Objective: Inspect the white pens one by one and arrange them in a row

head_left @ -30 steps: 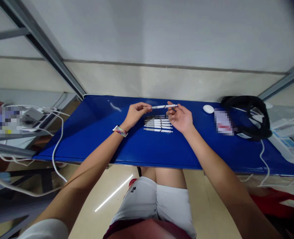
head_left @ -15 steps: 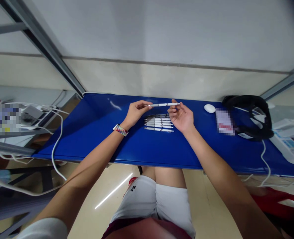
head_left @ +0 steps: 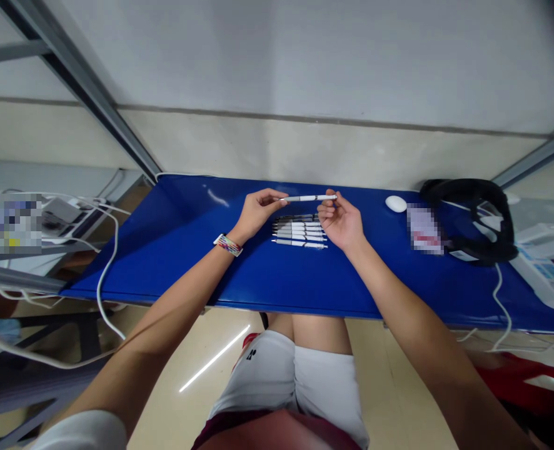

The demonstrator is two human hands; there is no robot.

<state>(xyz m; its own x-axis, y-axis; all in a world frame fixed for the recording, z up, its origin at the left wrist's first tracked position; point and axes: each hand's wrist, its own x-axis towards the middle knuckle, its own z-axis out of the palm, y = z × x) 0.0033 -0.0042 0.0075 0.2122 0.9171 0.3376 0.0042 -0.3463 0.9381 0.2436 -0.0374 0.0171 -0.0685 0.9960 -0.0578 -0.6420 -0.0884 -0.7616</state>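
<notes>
A white and grey pen [head_left: 305,198] is held level above the blue tabletop, spanning both hands. My left hand [head_left: 257,212] pinches its left end between thumb and fingers. At the other end, my right hand [head_left: 341,220], palm turned up, has thumb and fingertips closed on the pen's tip; the remaining fingers are loosely curled. Just below lies a row of several similar pens [head_left: 298,235], side by side on the table, with darker ones at the far side. My right fingers hide part of the row's right end.
The blue table [head_left: 267,281] meets a wall at the back. To the right are a white oval mouse-like object [head_left: 396,204], a blurred packet [head_left: 424,228] and a black headband-like device [head_left: 493,219] with a cable. A white cable [head_left: 112,250] hangs over the left edge.
My right hand has shifted slightly left and its thumb has closed in at the pen's right end. The left hand and the row of pens stay where they were.
</notes>
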